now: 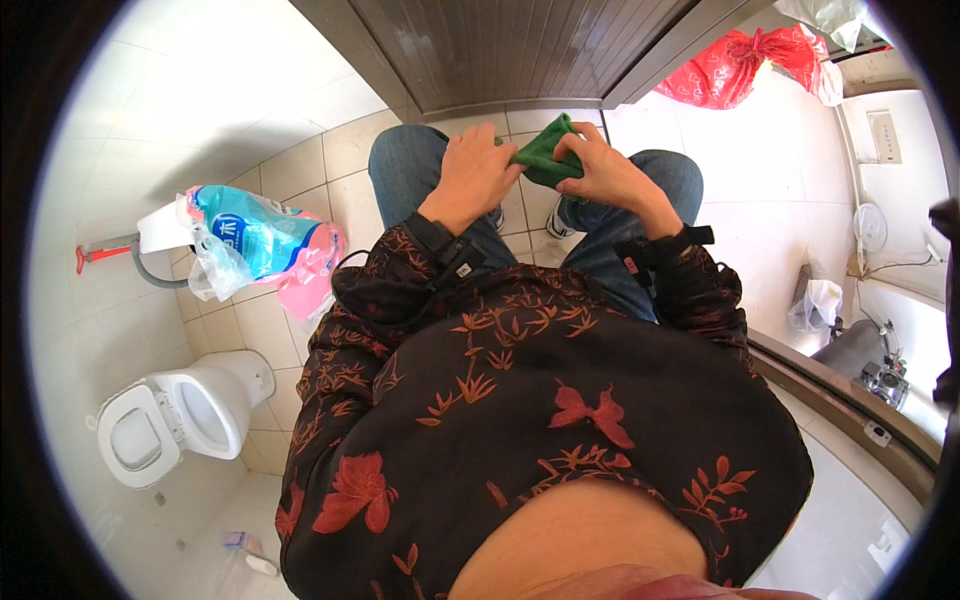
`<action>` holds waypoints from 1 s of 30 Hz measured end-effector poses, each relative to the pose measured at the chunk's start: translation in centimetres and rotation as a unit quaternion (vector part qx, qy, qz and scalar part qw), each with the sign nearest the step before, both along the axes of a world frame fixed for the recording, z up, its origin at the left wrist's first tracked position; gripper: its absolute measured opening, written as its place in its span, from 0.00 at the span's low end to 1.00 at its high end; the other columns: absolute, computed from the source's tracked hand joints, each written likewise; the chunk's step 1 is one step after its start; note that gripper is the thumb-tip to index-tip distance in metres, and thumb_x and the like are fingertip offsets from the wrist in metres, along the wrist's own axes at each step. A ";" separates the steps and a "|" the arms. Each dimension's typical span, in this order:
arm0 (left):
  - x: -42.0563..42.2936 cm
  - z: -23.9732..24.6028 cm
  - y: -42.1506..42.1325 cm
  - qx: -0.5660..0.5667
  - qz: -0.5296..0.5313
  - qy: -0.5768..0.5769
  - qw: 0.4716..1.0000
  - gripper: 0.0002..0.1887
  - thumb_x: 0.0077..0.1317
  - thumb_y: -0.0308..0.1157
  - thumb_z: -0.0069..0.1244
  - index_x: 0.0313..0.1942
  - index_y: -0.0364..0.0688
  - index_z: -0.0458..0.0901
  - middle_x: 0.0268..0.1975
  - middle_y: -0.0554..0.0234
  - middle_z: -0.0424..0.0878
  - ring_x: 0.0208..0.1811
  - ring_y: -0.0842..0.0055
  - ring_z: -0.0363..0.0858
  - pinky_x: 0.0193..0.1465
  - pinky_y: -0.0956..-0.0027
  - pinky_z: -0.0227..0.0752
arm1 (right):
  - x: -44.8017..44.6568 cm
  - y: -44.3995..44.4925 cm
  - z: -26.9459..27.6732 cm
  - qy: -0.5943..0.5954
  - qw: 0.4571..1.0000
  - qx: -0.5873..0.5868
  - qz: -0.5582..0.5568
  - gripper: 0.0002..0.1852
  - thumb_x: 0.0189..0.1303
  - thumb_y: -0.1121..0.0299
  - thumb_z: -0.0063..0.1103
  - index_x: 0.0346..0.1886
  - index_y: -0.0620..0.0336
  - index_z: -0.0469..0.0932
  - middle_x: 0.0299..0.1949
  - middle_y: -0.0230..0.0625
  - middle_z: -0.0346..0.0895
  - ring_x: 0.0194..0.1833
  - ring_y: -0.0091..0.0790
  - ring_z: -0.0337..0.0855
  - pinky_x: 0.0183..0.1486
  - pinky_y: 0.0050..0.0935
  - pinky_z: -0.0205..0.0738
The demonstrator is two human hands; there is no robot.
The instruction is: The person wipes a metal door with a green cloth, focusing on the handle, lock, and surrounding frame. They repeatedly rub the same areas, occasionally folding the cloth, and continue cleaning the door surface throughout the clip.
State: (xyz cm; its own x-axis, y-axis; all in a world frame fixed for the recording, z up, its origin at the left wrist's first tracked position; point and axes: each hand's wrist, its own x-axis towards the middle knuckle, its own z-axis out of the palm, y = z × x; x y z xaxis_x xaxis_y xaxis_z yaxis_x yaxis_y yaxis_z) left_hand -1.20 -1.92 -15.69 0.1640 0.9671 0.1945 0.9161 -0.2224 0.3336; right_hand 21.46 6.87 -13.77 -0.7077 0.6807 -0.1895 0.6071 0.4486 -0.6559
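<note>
A small green cloth is stretched between my two hands, above the gap between my knees. My left hand grips its left end with the thumb toward the cloth; a bit of green shows past the fingers. On the other side, my right hand pinches the cloth between thumb and fingers, and one corner sticks up above it. Part of the cloth is hidden behind the right fingers. Both hands are over my legs in blue jeans, in front of a brown panelled door.
To my left, a large blue and pink plastic package stands near the white wall, with a white toilet closer to me. A red plastic bag lies beyond the door frame at upper right. A metal track runs along my right side.
</note>
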 end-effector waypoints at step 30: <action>-5.8 -1.2 9.0 0.093 0.374 -0.654 0.651 0.15 0.67 0.35 0.61 0.46 0.36 0.79 0.42 0.61 0.85 0.41 0.74 0.83 0.45 0.66 0.79 | 6.0 3.9 -1.4 0.014 0.938 0.260 -0.231 0.17 0.65 0.65 0.63 0.56 0.58 0.82 0.52 0.45 0.84 0.55 0.49 0.83 0.65 0.47 0.68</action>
State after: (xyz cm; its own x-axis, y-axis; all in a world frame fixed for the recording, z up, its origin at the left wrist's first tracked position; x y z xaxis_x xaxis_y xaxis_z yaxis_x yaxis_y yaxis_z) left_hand -7.02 7.07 -16.91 -0.7632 0.6208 -0.1795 -0.2486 -0.0256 0.9683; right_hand 27.46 10.80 -15.21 -0.3147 0.9110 0.2664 0.8010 0.4055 -0.4404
